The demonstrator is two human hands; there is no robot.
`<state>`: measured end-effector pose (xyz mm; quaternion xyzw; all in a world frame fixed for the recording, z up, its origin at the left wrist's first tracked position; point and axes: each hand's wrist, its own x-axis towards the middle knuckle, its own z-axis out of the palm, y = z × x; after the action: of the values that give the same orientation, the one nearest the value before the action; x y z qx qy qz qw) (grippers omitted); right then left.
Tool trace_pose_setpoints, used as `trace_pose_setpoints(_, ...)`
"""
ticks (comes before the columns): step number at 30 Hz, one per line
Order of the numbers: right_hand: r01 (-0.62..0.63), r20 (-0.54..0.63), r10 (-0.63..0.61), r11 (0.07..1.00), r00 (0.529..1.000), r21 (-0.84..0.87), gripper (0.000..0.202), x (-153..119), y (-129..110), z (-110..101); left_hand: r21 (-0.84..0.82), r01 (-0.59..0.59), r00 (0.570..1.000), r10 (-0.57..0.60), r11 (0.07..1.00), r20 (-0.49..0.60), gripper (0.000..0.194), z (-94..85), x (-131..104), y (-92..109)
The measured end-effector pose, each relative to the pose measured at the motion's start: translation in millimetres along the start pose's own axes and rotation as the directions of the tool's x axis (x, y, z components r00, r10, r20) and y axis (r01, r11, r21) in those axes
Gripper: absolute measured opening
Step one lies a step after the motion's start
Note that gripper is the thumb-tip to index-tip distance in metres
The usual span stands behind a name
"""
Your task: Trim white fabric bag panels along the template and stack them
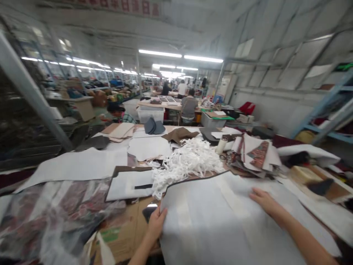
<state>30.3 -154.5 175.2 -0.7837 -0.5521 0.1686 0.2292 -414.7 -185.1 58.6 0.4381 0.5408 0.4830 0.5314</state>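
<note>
A large pale grey fabric panel [204,221] with a dark bound edge lies in front of me, crossed by lighter strips. My left hand [157,222] grips its left edge, thumb on top and the other fingers mostly hidden. On the panel's upper right part rests my right hand [260,200], fingers stretched out flat. Just beyond the far edge is a tangled heap of white strips [190,162]. A small dark object [149,211] sits by my left hand, partly covered by it.
Cardboard [132,228] and plastic-wrapped material [68,217] lie at left. Farther back are white cut pieces [82,163], a thread cone [221,146] and stacked pieces [260,152]. An open box [325,184] stands at right. Several people sit or stand beyond the table.
</note>
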Motion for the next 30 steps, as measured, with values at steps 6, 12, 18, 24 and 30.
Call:
trace_pose_setpoints(6, -0.046, 0.262, 0.063, 0.997, 0.963, -0.068, 0.015, 34, 92, 99, 0.565, 0.016, 0.997, -0.053, 0.825, 0.049, 0.039, 48.5, 50, -78)
trace_pose_setpoints(12, -0.104, 0.211, 0.122, 0.99, 0.97, -0.093, 0.009, 72, 134, 159, 0.909, -0.153, 0.972, 0.224, 0.388, 0.068, 0.049, 95.6, 65, -84)
trace_pose_setpoints(18, 0.083, -0.148, -0.086, 0.996, 0.985, -0.025, 0.023, 85, 138, 197, 0.688, -0.561, 0.801, 0.092, 0.46, 0.592, 0.038, 255.9, 112, -81)
trace_pose_setpoints(24, 0.237, -0.229, -0.261, 0.963, 0.938, -0.127, 0.028, 76, 132, 199, 0.628, -0.758, 0.64, 0.012, 0.176, 0.769, 0.031, 342.9, 141, -74)
trace_pose_setpoints(30, 0.238, -0.214, -0.244, 0.97, 0.946, -0.055, 0.027, 78, 130, 194, 0.645, -0.752, 0.654, 0.028, 0.138, 0.756, 0.026, 347.9, 154, -78)
